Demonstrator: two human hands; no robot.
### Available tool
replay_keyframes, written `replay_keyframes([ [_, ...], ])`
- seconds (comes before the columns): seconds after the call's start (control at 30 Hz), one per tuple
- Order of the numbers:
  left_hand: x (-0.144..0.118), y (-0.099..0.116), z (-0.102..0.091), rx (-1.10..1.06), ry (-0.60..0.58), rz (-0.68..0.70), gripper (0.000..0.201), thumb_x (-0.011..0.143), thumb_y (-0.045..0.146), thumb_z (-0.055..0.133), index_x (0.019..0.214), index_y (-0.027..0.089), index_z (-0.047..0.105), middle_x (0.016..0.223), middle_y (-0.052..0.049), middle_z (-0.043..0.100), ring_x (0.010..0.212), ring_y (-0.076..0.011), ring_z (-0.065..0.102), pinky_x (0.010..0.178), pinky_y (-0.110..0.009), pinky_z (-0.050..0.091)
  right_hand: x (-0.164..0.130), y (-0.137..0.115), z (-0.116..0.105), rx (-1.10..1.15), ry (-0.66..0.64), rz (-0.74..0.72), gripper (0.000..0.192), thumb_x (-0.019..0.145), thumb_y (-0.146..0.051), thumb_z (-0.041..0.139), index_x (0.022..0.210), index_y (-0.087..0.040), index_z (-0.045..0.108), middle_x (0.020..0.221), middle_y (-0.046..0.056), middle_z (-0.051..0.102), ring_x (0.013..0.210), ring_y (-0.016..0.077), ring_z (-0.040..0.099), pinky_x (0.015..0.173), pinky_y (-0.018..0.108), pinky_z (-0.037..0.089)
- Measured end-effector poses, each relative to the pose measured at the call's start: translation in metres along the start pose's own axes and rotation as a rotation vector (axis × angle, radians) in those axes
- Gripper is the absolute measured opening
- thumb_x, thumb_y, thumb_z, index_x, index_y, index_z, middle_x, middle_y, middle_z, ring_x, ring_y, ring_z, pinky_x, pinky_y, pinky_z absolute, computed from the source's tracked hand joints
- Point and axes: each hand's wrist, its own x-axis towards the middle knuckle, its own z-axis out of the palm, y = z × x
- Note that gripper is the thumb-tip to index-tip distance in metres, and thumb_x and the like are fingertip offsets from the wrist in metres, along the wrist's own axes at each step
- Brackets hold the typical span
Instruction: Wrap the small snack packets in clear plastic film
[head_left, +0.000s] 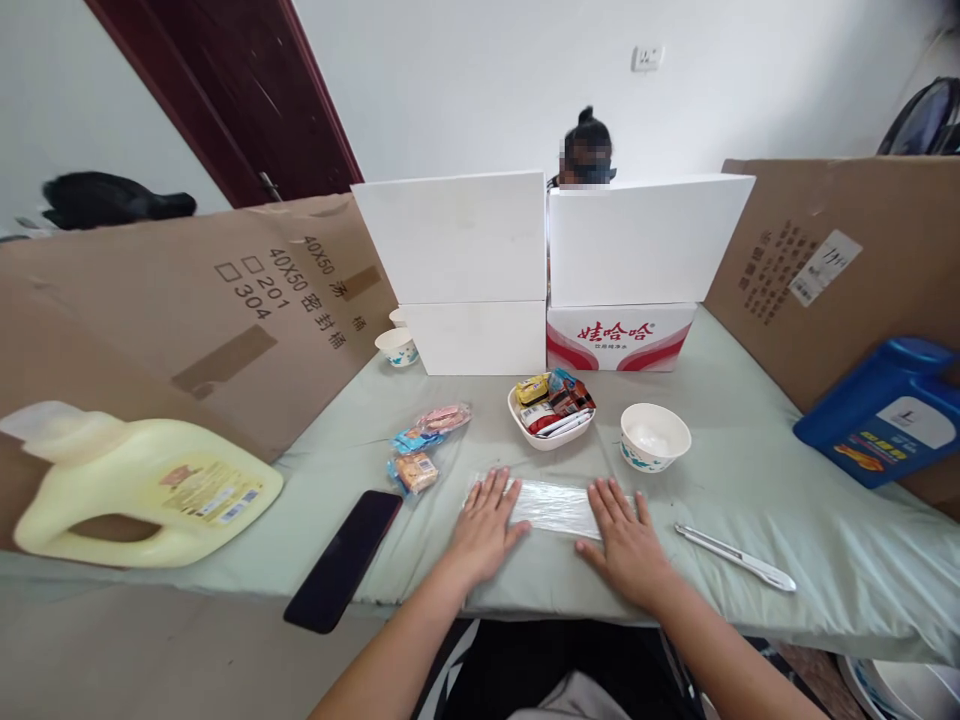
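Clear plastic sheet [553, 505] lying flat on the pale green cloth [750, 450], close to the table's near edge, pinned at both ends. Left hand [486, 525] spread open, palm down on the sheet's left end; right hand [624, 540] likewise flat, fingers splayed, on its right end — nothing gripped by either. Just beyond the sheet, a white bowl of wrapped snacks [553, 405]; to its right, a small white paper cup [655, 435]. Left of the bowl, loose snack packets [424, 445] scattered on the cloth. Right of the right hand, a white utility knife [739, 557] lying slantwise near the front edge, with bare cloth past it toward the blue jug [889, 410]. Near left, a black phone [343, 572] overhanging the table edge, beside a yellow detergent jug [142, 485] on its side. Far side walled in — white boxes [555, 255] stacked at centre, brown cardboard panels [187, 310] angled along both flanks, a second paper cup [397, 347] tucked by the left box. Open cloth between bowl and boxes.
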Motion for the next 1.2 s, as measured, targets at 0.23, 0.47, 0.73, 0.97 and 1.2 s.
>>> replay_keyframes([
  [0.23,-0.008,-0.003,-0.006,0.079,0.147,-0.09,0.051,0.093,0.034,0.049,0.142,0.022,0.043,0.154,-0.011,0.032,0.143,-0.0349,0.021,0.113,-0.058,0.015,-0.062,0.019,0.015,-0.115,0.313,-0.049,0.079,0.088,-0.063,0.039,0.148,-0.012,0.03,0.151,0.014,0.035,0.142,0.0306,0.023,0.113,0.054,0.011],
  [0.47,-0.026,0.07,-0.002,-0.174,0.255,0.194,0.021,0.086,0.017,0.052,0.104,0.017,0.064,0.106,-0.011,0.06,0.102,-0.0268,0.052,0.091,-0.044,0.044,-0.115,0.014,0.01,-0.103,0.526,-0.132,0.036,0.088,-0.03,0.051,0.123,-0.026,0.056,0.114,0.006,0.065,0.108,0.0246,0.056,0.102,0.044,0.03],
  [0.73,-0.035,0.078,0.003,-0.654,0.081,0.717,0.04,0.085,0.033,0.056,0.124,0.023,0.052,0.11,-0.008,0.064,0.109,-0.0264,0.054,0.098,-0.044,0.04,-0.119,0.005,-0.055,0.32,0.482,-0.351,0.018,0.08,-0.013,0.052,0.092,-0.025,0.058,0.112,0.006,0.064,0.122,0.0254,0.051,0.105,0.042,0.034],
  [0.97,-0.031,0.062,0.017,-1.327,-0.005,0.489,0.106,0.072,0.063,0.071,0.151,0.025,0.01,0.126,-0.015,0.05,0.11,-0.027,0.056,0.094,-0.043,0.046,-0.024,-0.005,-0.073,0.838,0.093,0.027,0.017,0.089,-0.033,0.045,0.09,-0.022,0.057,0.075,0.001,0.065,0.067,0.0153,0.061,0.064,0.027,0.048],
  [1.2,-0.017,0.067,0.023,-1.702,-0.077,0.171,0.118,0.076,0.052,0.073,0.149,0.032,-0.018,0.115,-0.01,0.052,0.099,-0.0201,0.057,0.083,-0.037,0.048,0.067,-0.023,-0.04,0.71,0.016,0.181,0.014,0.084,-0.027,0.05,0.093,-0.02,0.058,0.074,0.0,0.064,0.067,0.0157,0.059,0.064,0.026,0.041],
])
